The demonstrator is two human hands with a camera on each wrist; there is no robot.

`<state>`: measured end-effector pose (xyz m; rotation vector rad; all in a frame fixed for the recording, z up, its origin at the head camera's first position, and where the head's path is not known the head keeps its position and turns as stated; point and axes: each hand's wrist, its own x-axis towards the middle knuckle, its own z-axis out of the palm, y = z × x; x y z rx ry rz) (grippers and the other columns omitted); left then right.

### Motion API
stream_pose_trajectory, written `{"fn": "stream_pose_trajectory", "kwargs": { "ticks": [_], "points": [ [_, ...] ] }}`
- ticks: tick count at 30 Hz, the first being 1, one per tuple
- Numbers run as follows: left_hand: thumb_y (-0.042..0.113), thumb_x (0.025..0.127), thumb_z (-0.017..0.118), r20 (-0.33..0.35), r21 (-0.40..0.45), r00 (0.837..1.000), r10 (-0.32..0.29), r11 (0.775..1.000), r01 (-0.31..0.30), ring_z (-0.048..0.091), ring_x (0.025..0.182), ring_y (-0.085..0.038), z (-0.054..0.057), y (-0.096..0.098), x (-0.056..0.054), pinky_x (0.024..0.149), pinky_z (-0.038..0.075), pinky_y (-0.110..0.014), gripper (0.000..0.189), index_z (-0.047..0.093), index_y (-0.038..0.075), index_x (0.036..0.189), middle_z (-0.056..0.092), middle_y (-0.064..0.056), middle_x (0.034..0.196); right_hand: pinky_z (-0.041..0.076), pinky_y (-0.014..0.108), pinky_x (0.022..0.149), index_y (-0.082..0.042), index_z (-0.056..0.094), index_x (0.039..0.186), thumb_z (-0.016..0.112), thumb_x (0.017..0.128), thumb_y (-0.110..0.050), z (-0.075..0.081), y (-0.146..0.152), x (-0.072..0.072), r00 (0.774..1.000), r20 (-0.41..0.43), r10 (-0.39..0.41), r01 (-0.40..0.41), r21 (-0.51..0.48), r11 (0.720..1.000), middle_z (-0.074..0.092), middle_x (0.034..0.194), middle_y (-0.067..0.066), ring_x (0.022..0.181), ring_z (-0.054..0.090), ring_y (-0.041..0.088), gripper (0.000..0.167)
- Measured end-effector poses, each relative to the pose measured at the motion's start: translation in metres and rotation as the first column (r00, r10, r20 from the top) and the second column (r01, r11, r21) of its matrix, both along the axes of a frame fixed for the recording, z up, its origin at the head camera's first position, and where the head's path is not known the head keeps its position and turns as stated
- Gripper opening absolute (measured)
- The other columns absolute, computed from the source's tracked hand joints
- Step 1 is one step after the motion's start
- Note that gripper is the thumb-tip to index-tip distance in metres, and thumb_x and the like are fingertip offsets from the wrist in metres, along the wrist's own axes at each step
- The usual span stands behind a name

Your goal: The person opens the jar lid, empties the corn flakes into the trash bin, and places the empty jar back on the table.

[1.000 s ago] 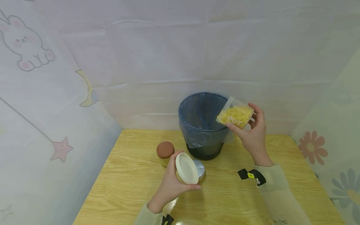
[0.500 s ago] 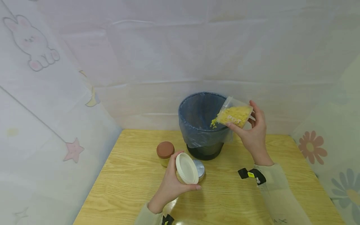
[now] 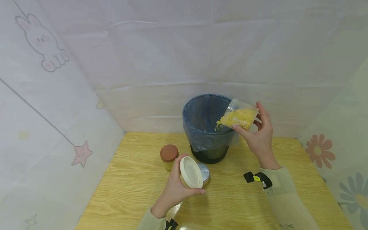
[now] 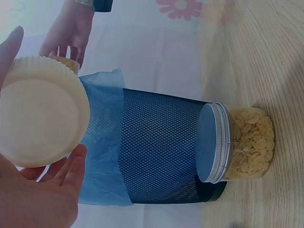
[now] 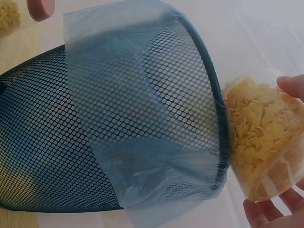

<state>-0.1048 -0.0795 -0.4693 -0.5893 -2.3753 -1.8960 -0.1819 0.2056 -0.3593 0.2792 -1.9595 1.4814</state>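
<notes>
My right hand (image 3: 260, 139) grips a clear plastic jar (image 3: 240, 118) with white lettering, part full of yellow flakes. The jar lies tilted, mouth to the left, over the right rim of a dark mesh bin (image 3: 211, 156). Flakes spill from its mouth into the bin, which has a translucent blue liner (image 3: 201, 140). In the right wrist view the jar (image 5: 266, 128) is right against the bin's rim. Lower down, my left hand (image 3: 175, 190) holds a round cream lid (image 3: 191, 172) by its ribbed edge, tipped on its side, inner face showing.
A jar with a brown lid (image 3: 169, 152) stands left of the bin. Behind the cream lid is a second jar of flakes with a silver lid (image 4: 213, 142), close in front of the bin. Pale printed sheets hang behind and beside the wooden table (image 3: 123, 191).
The flakes have shifted toward the jar's mouth and begun to fall into the bin. My right hand has tilted the jar slightly more; my left hand and the lid stay put.
</notes>
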Motion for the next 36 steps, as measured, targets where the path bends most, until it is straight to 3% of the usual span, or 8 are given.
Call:
{"fn": "stream_pose_trajectory", "kwargs": {
  "ticks": [15,25,32,36],
  "points": [
    [0.031,0.061,0.102,-0.008,-0.007,1.0,-0.003,1.0,0.003,0.049,0.124,-0.021,0.0001,0.0006,-0.0002,0.101,0.042,-0.054,0.115,0.031,0.033,0.152,0.042,0.004,0.145,0.041,0.02,0.096,-0.002,0.031,0.158,0.081,0.074,0.015,-0.0013,0.003,-0.0022,1.0,-0.03,0.005,-0.005,0.025,1.0,0.04,0.145,0.026,0.118,0.044,0.023,0.1],
    [0.032,0.061,0.102,-0.033,-0.01,0.999,-0.006,1.0,0.006,0.049,0.125,-0.023,-0.0027,0.0013,-0.0011,0.101,0.042,-0.053,0.116,0.031,0.028,0.153,0.042,-0.002,0.147,0.041,0.021,0.094,-0.001,0.03,0.158,0.08,0.072,0.017,-0.0023,0.0041,-0.0035,0.998,-0.06,0.008,-0.006,0.033,0.999,0.04,0.144,0.028,0.117,0.044,0.024,0.102],
    [0.027,0.059,0.103,-0.013,0.002,1.0,0.0,1.0,0.0,0.049,0.125,-0.022,-0.0007,0.0026,0.0006,0.102,0.042,-0.053,0.117,0.032,0.026,0.152,0.042,0.001,0.146,0.04,0.024,0.095,0.001,0.037,0.152,0.08,0.073,0.014,0.0007,0.0025,-0.0034,0.999,-0.035,0.004,-0.005,-0.031,1.0,0.044,0.147,0.016,0.12,0.045,0.025,0.091],
    [0.023,0.058,0.103,-0.005,0.006,1.0,0.004,1.0,-0.004,0.049,0.125,-0.023,-0.0003,0.0034,0.0007,0.102,0.041,-0.052,0.117,0.033,0.024,0.152,0.043,0.001,0.146,0.041,0.025,0.095,0.0,0.041,0.148,0.08,0.073,0.013,0.0014,0.0026,-0.0047,0.999,-0.047,0.008,-0.01,-0.049,0.999,0.043,0.146,0.02,0.119,0.046,0.026,0.085]
  ]
}}
